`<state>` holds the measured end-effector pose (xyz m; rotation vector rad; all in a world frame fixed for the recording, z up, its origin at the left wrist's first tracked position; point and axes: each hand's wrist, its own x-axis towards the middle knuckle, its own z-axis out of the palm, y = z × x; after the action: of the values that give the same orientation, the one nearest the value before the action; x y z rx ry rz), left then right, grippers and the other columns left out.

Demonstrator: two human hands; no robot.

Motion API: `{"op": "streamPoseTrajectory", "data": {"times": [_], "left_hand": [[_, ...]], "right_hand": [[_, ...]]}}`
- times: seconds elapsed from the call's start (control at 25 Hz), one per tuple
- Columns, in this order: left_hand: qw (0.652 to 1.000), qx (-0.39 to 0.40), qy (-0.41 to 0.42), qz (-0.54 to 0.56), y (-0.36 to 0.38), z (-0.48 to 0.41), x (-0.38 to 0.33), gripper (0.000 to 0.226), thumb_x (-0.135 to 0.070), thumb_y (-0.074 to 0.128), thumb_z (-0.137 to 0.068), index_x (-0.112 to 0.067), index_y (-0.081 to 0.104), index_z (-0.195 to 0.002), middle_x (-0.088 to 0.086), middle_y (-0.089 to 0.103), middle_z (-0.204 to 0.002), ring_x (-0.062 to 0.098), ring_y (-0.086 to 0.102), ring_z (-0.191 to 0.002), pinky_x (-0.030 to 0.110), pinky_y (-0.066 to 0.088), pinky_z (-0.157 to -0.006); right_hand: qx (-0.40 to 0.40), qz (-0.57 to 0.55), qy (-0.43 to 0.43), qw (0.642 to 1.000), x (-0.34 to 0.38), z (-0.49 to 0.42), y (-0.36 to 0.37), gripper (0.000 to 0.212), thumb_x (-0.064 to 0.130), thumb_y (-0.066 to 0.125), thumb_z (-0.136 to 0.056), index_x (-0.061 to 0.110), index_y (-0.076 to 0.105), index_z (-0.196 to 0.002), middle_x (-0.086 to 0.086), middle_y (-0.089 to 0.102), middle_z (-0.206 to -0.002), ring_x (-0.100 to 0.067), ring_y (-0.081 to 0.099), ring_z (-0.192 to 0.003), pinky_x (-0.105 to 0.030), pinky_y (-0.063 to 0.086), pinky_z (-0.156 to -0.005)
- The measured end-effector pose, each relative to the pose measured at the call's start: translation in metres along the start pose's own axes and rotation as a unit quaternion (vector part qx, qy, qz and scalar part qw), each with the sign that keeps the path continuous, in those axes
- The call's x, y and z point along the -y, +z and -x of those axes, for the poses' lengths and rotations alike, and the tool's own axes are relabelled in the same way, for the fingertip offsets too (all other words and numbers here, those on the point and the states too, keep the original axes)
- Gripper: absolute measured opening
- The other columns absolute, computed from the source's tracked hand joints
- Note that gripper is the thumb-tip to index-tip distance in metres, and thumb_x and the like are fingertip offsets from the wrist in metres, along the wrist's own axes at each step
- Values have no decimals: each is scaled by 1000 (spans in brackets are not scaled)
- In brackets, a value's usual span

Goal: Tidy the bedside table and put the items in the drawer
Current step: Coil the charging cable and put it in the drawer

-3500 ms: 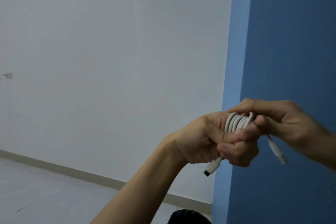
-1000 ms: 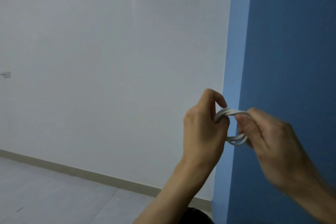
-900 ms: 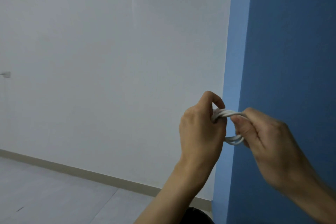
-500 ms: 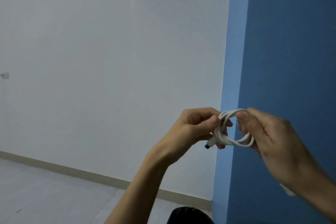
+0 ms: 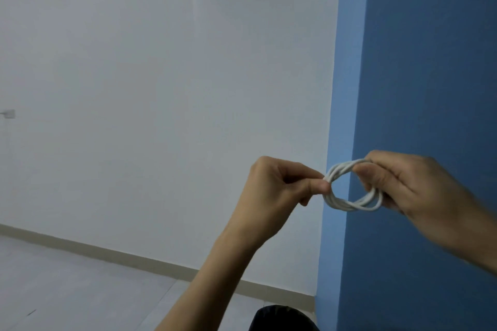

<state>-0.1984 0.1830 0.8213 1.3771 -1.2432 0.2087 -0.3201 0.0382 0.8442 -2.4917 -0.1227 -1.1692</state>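
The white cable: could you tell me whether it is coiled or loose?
Coiled: the cable forms a ring of several loops, with left hand and right hand pinching opposite sides.

We record the coiled cable [image 5: 352, 204] as plain white. The rear wall [image 5: 161, 88] is pale grey-white; the projecting wall [image 5: 430, 62] is blue, lighter on its narrow face. Skirting board [image 5: 107, 252]: beige. Floor [image 5: 53, 290]: plain light grey.

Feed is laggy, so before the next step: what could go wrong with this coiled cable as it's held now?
1. The cable is a loose coil with no tie showing; the left hand only pinches one side and the right hand the other, so loops may spring apart if either grip eases.
2. No table or drawer is in view, so the coil may loosen on the way there.
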Motion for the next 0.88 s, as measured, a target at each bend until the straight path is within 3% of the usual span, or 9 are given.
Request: {"op": "streamPoseTrajectory", "data": {"times": [0.08,0.2,0.28,0.4,0.56,0.68,0.72,0.8,0.88], "left_hand": [[999,-20,5,-46,2,3,0,11,-17,69,-81,-17,72,-70,-8,48,-45,6,39,-46,17,33,-50],[996,64,-19,-61,5,2,-7,23,-37,52,-88,-17,59,-78,-4,56,-57,11,49,-55,31,43,-60],[994,87,-13,-58,12,-1,-11,28,-42,43,-88,-15,51,-84,-5,58,-63,10,53,-59,32,46,-64],[999,42,19,-27,20,-4,-13,23,-35,43,-96,-15,52,-87,-11,46,-55,6,41,-52,18,39,-55],[999,1,33,-16,19,-5,-9,19,-27,46,-97,-19,59,-86,-13,45,-51,5,41,-49,9,35,-51],[999,-19,36,-23,17,-4,-5,17,-24,48,-96,-17,59,-85,-12,43,-50,5,40,-48,10,35,-52],[999,-25,36,-26,16,-5,-4,17,-24,49,-96,-16,59,-85,-11,42,-49,5,40,-48,11,35,-52],[998,-41,41,-35,16,-6,-1,15,-25,50,-95,-17,59,-86,-10,40,-49,6,39,-48,18,38,-52],[995,-63,49,-54,18,-8,2,13,-28,51,-94,-20,58,-86,-9,40,-52,9,36,-51,33,46,-55]], "right_hand": [[4,7,9,1000,-2,-3,1,46,59,35,-87,24,48,-59,12,54,-53,-6,45,-44,-13,34,-43],[-7,28,9,1000,-1,-5,5,44,53,36,-88,26,43,-54,19,56,-57,-4,49,-50,-11,36,-48],[-8,34,-8,999,4,-7,3,37,51,35,-85,32,45,-54,23,57,-61,-2,52,-55,-10,37,-50],[1,31,-34,999,10,-10,-2,32,52,36,-85,42,52,-60,22,56,-59,-3,51,-54,-9,36,-49],[9,-20,-23,999,6,-9,-12,37,63,48,-78,31,62,-63,8,51,-51,-8,40,-44,-13,32,-44],[25,15,4,1000,-3,-9,-22,31,64,55,-74,36,65,-65,17,63,-70,-7,55,-61,-10,38,-56],[28,41,7,999,-6,-10,-24,35,67,52,-71,36,65,-66,15,63,-74,-9,55,-65,-12,38,-57],[38,27,19,999,-10,-12,-25,47,73,48,-60,31,67,-68,10,61,-65,-10,51,-56,-13,37,-50],[66,-102,48,991,-8,-13,-24,60,79,60,-47,22,69,-66,2,58,-54,-6,45,-41,-10,35,-41]]}}
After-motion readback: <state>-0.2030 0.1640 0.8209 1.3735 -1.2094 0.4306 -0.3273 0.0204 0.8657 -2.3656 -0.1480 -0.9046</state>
